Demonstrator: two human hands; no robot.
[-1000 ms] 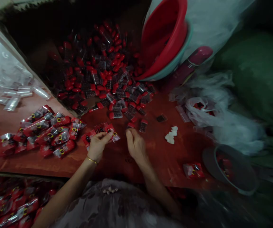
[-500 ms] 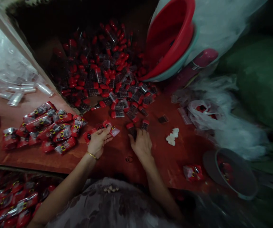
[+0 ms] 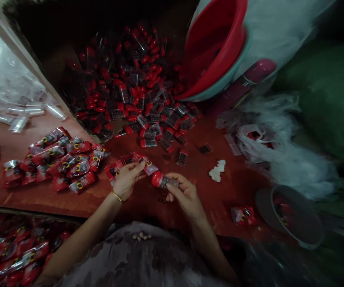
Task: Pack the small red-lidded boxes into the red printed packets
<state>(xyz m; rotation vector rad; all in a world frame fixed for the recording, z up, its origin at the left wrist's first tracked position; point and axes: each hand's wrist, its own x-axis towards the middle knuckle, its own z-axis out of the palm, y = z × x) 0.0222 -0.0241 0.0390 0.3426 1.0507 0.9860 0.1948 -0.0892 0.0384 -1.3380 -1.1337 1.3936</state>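
And here, in my left hand [image 3: 124, 181], I'm pinching the printed wrapper [image 3: 150, 167] between thumb and fingertips, its pale end poking out past my fingers towards my other hand. That pinch leaves the near end uncovered — though in this dim light I can't tell whether its mouth is open. More printed wrappers [image 3: 111, 172] lie flat on the red tabletop [image 3: 202, 195] beneath and beside my fingers, close enough that my wrist barely has to reach.

Over in my right hand [image 3: 188, 197], thumb on one side and fingers on the other, I've got the red-capped container [image 3: 157, 179] by its clear body. Holding it back there leaves the cap bare, facing left, just beside the wrapper's pale end — the two line up that way. It's lifted off the surface and lies nearly level.

Beyond my hands, the loose containers [image 3: 148, 137] spill from the open side of the box [image 3: 42, 75], within easy reach. Filled packets [image 3: 82, 183] sit heaped to my left, well apart from the loose ones, so the two don't mix.
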